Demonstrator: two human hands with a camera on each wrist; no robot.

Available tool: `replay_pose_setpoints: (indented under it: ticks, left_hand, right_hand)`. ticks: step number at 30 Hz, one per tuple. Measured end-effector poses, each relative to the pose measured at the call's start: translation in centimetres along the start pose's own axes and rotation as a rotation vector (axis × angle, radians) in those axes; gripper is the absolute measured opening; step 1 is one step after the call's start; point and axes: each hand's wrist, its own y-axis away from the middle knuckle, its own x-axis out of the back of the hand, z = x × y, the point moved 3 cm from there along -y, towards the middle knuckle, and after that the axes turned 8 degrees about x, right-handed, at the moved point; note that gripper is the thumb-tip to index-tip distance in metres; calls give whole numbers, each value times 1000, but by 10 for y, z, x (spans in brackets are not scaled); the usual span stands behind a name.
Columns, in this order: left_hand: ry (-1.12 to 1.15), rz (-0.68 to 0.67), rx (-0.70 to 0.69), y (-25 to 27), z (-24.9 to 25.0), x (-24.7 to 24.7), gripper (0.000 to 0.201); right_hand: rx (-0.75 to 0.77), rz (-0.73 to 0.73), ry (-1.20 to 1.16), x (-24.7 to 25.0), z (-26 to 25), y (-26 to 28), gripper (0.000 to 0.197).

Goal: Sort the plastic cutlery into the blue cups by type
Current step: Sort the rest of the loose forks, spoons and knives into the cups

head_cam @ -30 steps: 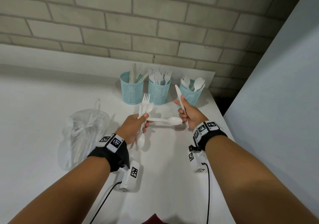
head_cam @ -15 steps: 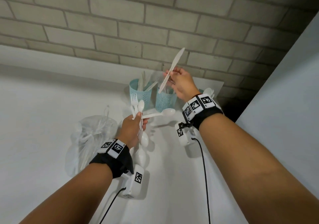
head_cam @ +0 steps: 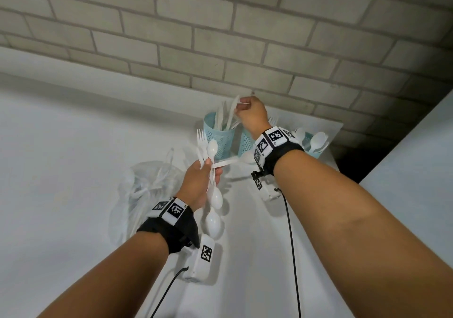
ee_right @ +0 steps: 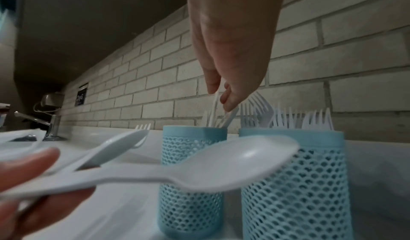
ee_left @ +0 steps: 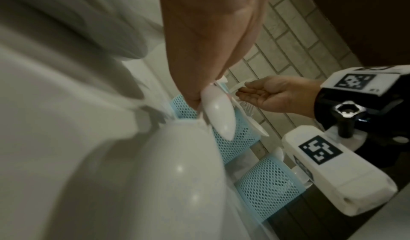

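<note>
One knife (head_cam: 232, 111), now in leftmost cup (head_cam: 224, 141)

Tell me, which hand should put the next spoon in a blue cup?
Right, probably. The right hand is over the blue cups, pinching a knife into the left one, so it should soon be free. The left hand is full, gripping forks and spoons.
</note>
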Motion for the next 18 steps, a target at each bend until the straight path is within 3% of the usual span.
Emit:
replay_pose_setpoints:
  ticks: [3, 5, 8, 11, 13, 15, 18]
  left_hand:
    - [-26, -17, -6, -1, 0, -3, 24]
    - [-22, -23, -8, -1, 0, -7, 22]
    - [-18, -41, -37, -1, 4, -16, 22]
    - [-24, -70, -97, 1, 10, -24, 22]
    - [-30, -84, -121, 1, 12, -29, 25]
    - [-26, -92, -134, 1, 14, -34, 29]
    - [-23, -94, -137, 2, 15, -42, 25]
  right_hand:
    - [98, 74, 0, 18, -11, 7, 23]
    - [112, 27, 76, 30, -18, 17, 6]
    - [26, -329, 288, 44, -26, 35, 24]
    - [-230, -796, 556, 50, -31, 64, 34]
    - [-370, -946, 695, 52, -29, 79, 48]
    - [-485, -930, 721, 51, -20, 88, 66]
    - [-551, -686, 465, 46, -6, 96, 73]
